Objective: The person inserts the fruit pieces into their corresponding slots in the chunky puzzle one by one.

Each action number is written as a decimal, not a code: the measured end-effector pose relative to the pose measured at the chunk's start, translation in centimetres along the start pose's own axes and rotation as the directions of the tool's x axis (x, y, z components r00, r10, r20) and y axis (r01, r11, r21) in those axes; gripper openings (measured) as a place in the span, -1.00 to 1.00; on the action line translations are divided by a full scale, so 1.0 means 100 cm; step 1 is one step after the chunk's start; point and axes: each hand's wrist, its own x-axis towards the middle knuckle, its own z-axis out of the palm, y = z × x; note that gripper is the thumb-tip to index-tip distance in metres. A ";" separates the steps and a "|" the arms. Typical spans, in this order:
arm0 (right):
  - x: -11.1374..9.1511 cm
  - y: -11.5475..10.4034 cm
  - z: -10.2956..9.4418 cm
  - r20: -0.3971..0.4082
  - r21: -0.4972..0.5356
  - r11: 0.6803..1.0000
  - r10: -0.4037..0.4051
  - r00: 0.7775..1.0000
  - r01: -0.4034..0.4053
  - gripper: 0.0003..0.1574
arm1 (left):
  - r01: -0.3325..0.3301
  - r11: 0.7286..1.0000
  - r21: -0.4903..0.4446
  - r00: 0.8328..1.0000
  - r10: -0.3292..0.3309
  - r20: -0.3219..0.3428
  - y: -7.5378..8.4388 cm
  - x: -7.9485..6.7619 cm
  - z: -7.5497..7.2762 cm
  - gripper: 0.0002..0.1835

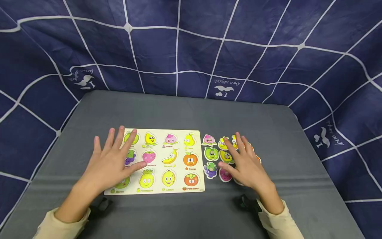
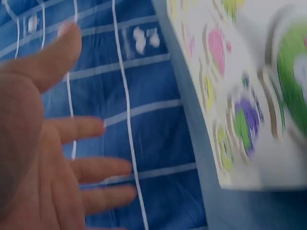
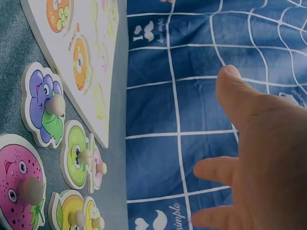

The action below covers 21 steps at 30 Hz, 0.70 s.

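Note:
My left hand, fingers spread, hovers over the left part of a cream fruit puzzle board and holds nothing. Printed fruits with names fill the board; the hand hides some on the left. To the right, my right hand is spread over a group of loose fruit puzzle pieces, also holding nothing. Among them are a grape piece, a green apple piece, a peach piece and a pink strawberry piece. Wooden knobs stick up from the pieces in the right wrist view. The right hand covers several others.
A grey table carries the board and pieces. Behind it and at its sides hangs a dark blue cloth with white grid lines. Dark straps sit at the wrists, by the cream sleeves.

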 end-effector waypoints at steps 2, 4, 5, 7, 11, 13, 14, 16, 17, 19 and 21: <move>0.002 0.000 0.000 -0.040 0.011 0.999 -0.039 0.998 0.040 0.02 | -0.039 0.998 -0.043 0.999 0.039 0.011 -0.016 -0.002 -0.006 0.06; 0.004 0.001 0.000 -0.072 0.028 0.997 -0.069 0.995 0.071 -0.02 | -0.078 0.995 -0.070 0.997 0.077 -0.016 -0.032 -0.003 -0.008 -0.06; 0.005 0.001 0.001 -0.082 0.034 0.996 -0.077 0.994 0.080 -0.03 | -0.092 0.992 -0.081 0.995 0.089 -0.046 -0.038 -0.004 -0.008 -0.12; 0.005 0.002 0.001 -0.105 0.042 0.995 -0.083 0.991 0.088 -0.05 | -0.115 0.990 -0.084 0.988 0.105 -0.114 -0.050 -0.004 -0.005 -0.25; 0.007 0.006 0.002 -0.168 0.042 0.994 -0.095 0.981 0.103 -0.13 | -0.129 0.985 -0.110 0.984 0.114 -0.136 -0.068 -0.005 0.003 -0.34; 0.008 0.008 0.003 -0.207 0.048 0.991 -0.116 0.971 0.128 -0.18 | -0.124 0.984 -0.130 0.989 0.112 -0.102 -0.074 -0.006 0.009 -0.34; 0.009 0.010 0.004 -0.229 0.059 0.987 -0.130 0.965 0.147 -0.20 | -0.121 0.982 -0.142 0.991 0.111 -0.079 -0.076 -0.006 0.011 -0.33; 0.012 0.012 0.006 -0.272 0.082 0.979 -0.159 0.949 0.187 -0.25 | -0.123 0.979 -0.163 0.992 0.117 -0.046 -0.080 -0.007 0.016 -0.32; 0.014 0.013 0.007 -0.293 0.095 0.974 -0.172 0.940 0.208 -0.28 | -0.128 0.977 -0.170 0.992 0.124 -0.036 -0.081 -0.008 0.018 -0.31; 0.017 0.015 0.010 -0.327 0.119 0.964 -0.190 0.926 0.240 -0.33 | -0.136 0.972 -0.191 0.991 0.134 -0.020 -0.084 -0.010 0.022 -0.30; 0.022 0.016 0.012 -0.340 0.131 0.958 -0.197 0.920 0.254 -0.37 | -0.130 0.970 -0.207 0.991 0.135 0.006 -0.087 -0.013 0.024 -0.28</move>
